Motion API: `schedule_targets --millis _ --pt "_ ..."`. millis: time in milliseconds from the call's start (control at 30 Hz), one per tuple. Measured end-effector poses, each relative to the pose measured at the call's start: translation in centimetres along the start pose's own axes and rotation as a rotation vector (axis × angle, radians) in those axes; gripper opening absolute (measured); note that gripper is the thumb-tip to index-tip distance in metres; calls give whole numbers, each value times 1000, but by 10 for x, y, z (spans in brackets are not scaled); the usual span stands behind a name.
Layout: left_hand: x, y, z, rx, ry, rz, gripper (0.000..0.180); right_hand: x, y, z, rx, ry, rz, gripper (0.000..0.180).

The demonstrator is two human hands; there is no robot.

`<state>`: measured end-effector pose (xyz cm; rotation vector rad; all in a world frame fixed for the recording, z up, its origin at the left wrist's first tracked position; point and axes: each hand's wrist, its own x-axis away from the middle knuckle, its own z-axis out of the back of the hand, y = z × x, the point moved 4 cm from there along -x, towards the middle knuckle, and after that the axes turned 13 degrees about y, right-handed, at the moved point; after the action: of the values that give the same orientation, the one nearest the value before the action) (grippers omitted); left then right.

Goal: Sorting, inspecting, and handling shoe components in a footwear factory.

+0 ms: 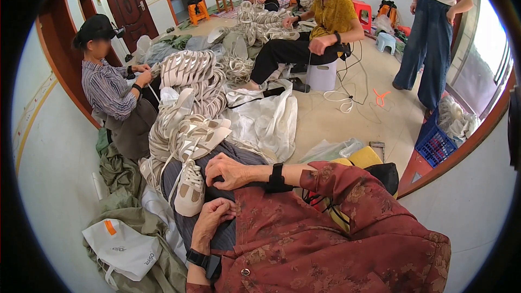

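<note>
On my lap, over dark striped cloth [175, 169], lies a beige and brown laced shoe upper [190, 191], its toe toward me. My right hand [228, 172] is just right of it, fingers curled in a loose pinch; anything held there is too small to make out. Nearer my body, my left hand [215, 218] has its fingers bent and pressed together beside my red shirt hem; whatever is between them is hidden. More laced shoe uppers [203, 133] are heaped just beyond my knees, in contact with the one on my lap.
A tall stack of shoe uppers [190, 70] stands ahead. Left sits a person in a striped shirt [111, 92]; ahead, one in yellow [331, 16]. White sheeting [266, 119] covers floor between us. A white bag [122, 249] lies at lower left, a blue crate [436, 144] at right.
</note>
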<state>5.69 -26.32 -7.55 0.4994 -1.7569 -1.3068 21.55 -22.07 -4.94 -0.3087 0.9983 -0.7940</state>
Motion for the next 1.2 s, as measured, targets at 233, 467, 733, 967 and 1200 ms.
schedule_targets --millis 233,467,733,967,1200 --pt "-1 -2 2 3 -17 -11 18 0 0 0 6 5 1 15" --pt "-2 -2 1 1 -7 1 17 0 2 -1 1 2 -5 14" --pt "-2 -3 2 8 -15 -12 21 1 1 0 4 6 2 14" --pt "-1 -2 1 -3 4 0 17 1 3 -2 -2 0 6 14" --pt "-1 -1 0 8 -14 -3 16 1 2 -1 0 5 -1 14"
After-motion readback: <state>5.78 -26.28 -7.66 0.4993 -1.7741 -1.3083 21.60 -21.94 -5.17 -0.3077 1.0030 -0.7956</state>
